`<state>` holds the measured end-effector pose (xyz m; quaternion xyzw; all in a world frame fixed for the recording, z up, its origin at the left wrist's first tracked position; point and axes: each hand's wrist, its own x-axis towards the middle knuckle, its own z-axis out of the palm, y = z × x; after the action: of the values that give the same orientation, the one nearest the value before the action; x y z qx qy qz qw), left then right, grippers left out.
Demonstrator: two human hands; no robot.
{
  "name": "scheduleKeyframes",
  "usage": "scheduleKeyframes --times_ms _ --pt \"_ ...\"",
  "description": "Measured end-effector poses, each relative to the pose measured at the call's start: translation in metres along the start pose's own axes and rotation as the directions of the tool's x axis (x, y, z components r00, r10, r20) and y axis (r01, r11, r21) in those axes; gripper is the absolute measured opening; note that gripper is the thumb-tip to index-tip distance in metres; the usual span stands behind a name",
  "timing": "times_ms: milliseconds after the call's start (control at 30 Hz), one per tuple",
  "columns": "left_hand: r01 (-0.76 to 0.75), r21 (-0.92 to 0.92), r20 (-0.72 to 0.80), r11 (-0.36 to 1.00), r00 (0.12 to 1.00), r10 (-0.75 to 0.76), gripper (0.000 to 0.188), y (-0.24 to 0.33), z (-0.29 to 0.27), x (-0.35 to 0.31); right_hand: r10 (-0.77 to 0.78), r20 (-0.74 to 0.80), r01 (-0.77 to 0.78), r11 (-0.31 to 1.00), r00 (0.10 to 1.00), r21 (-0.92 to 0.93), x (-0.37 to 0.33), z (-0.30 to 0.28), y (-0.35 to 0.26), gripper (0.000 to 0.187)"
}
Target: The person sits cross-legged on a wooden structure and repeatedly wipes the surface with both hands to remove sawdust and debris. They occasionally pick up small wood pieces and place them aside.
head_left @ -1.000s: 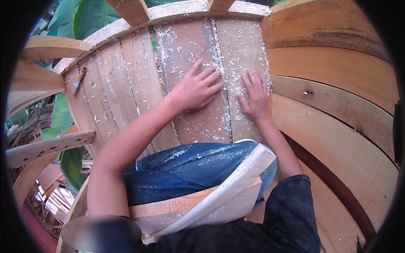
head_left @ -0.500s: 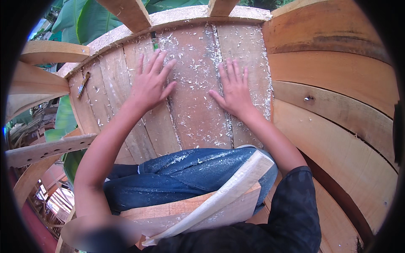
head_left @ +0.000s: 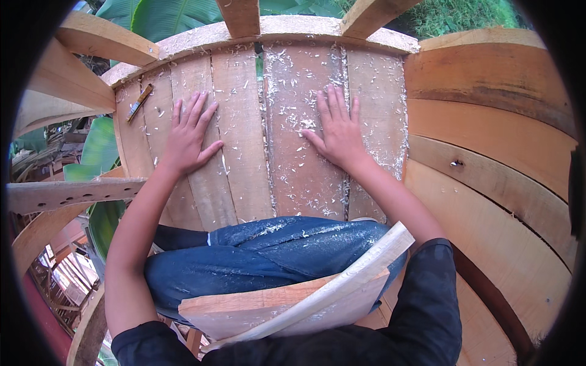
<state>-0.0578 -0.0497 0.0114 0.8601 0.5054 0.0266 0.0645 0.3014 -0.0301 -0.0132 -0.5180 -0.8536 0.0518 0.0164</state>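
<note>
Flat on the wooden planks (head_left: 238,122) rests my left hand (head_left: 188,135), its fingers spread and nothing in them. My right hand (head_left: 339,127) lies open on the reddish plank (head_left: 293,177) and the one beside it, fingers pointing to the far edge. Pale wood shavings (head_left: 284,113) are strewn over these planks, thickest around my right hand and along the seams. Beyond my left hand, to the left, a small narrow yellow-and-dark object (head_left: 140,102) lies on the planks; its kind is unclear.
Wooden ribs (head_left: 239,17) rise beyond a curved beam (head_left: 305,27) at the far edge. A curved wall of planks (head_left: 482,128) stands on the right. Across my lap, over blue jeans (head_left: 262,256), lie pale wooden boards (head_left: 360,274). Left is a timber with holes (head_left: 73,194).
My left hand has moved left over the planks, away from the reddish one. My right hand keeps nearly the same spot in view, while the view itself has shifted a little.
</note>
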Motion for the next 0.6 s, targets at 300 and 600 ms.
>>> scheduleKeyframes --times_ms 300,600 --pt "0.027 -0.042 -0.007 0.999 1.000 -0.028 0.072 -0.004 -0.003 -0.005 -0.122 -0.001 0.122 0.985 0.992 0.119 0.018 -0.013 -0.036 0.082" --pt "-0.047 -0.046 -0.019 0.998 0.999 0.046 0.066 -0.001 0.000 0.000 -0.187 -0.102 0.197 0.974 0.977 0.107 0.080 0.009 -0.044 0.073"
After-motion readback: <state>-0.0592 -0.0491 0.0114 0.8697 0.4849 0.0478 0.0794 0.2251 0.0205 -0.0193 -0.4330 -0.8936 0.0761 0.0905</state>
